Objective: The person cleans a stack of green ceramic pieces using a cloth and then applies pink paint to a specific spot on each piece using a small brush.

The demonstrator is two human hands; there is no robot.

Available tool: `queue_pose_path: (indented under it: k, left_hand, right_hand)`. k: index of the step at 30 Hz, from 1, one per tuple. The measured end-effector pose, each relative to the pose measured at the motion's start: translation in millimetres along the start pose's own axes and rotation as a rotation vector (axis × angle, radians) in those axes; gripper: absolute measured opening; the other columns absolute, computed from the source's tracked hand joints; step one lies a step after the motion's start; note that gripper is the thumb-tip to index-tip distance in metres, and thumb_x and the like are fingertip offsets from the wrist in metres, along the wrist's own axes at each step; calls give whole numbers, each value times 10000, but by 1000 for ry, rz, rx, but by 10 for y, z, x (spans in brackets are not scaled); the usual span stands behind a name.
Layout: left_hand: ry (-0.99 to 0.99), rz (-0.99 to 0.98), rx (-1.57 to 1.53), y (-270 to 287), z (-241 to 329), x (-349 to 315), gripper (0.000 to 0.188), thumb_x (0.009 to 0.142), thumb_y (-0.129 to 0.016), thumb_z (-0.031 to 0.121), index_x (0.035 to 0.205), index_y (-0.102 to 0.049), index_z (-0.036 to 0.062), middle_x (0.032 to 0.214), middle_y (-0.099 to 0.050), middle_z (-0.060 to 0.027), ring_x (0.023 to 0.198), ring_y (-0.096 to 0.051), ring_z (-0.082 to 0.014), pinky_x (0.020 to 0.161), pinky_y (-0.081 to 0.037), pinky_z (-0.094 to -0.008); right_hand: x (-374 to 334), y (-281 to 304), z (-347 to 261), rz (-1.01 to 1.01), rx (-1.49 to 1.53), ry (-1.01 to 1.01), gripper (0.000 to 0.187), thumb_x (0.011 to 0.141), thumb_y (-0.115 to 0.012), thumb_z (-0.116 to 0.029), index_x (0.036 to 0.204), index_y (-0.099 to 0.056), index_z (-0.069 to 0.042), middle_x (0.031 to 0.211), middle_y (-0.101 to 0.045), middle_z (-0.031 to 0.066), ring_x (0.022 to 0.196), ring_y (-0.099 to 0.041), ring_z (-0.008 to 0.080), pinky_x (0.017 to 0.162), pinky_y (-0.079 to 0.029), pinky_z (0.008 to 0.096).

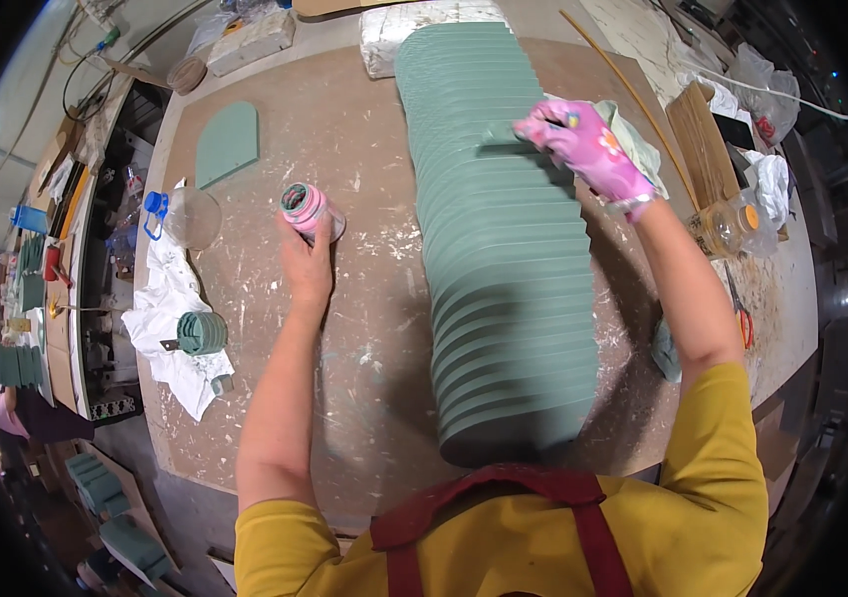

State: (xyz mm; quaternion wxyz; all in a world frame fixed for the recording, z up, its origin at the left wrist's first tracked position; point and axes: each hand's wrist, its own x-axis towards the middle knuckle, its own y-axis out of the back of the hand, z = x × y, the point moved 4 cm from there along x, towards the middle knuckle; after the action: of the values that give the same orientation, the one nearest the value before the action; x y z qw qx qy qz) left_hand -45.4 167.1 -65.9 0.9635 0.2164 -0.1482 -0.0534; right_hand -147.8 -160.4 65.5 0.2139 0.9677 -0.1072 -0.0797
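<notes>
A long row of green round-ended panels (504, 269) leans overlapped down the middle of the table, like fanned slices. My left hand (307, 261), bare, is wrapped round a small pink-labelled jar (297, 199). The jar is open at the top, with green stains round its mouth. Over the row's right edge, near its far half, my right hand (588, 144) wears a pink flowered glove. Its fingers are pinched together against the panels; what they hold is too small and hidden to make out. One arch-shaped green panel (228, 142) lies apart at the far left.
A white-wrapped block (384, 45) stands behind the row. On the left are a clear jug with a blue cap (155, 202), a white cloth (170, 298) and a green-stained container (202, 333). Scissors (742, 323) and an orange-capped bottle (733, 227) lie right. A person (11, 408) is far left.
</notes>
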Motion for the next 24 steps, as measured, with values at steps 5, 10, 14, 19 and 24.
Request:
queue_pose_path:
  k: [5,10,14,19,24]
  left_hand:
    - [-3,32,41,14,30,-7,593,878,-589,375,1281,-385,-9,1103,-600,-230,1036,-584,-352,881,-427,-380]
    - [-54,42,11,7,29,-2,587,874,-602,358,1277,-389,-11,1083,-609,-223,1015,-597,-340,870,-434,-379]
    - [-2,27,24,-5,13,-11,582,871,-611,345,1274,-389,-11,1070,-613,-217,1003,-602,-328,866,-437,-378]
    - [-22,29,6,-3,19,-4,606,868,-612,348,1296,-371,-7,1061,-615,-215,996,-603,-331,857,-441,-379]
    - [-38,50,20,8,3,-6,600,871,-611,335,1299,-366,-6,1067,-611,-213,993,-603,-316,856,-441,-371]
  right_hand:
    - [-438,131,154,-47,-114,-3,294,846,-637,-248,698,-550,-9,634,-501,-22,622,-437,81,588,-384,267]
    - [-471,57,173,-44,-258,212,327,831,-656,-283,723,-564,11,617,-507,64,608,-461,126,589,-391,289]
    - [-412,31,222,-51,-242,29,261,832,-655,-214,743,-563,13,689,-526,45,670,-469,123,635,-401,282]
    - [-425,89,299,-19,-209,157,319,831,-659,-287,750,-597,16,644,-524,64,606,-465,134,583,-396,285]
    - [-450,-28,122,-6,-351,279,289,834,-658,-261,775,-615,19,672,-553,63,620,-493,126,599,-410,285]
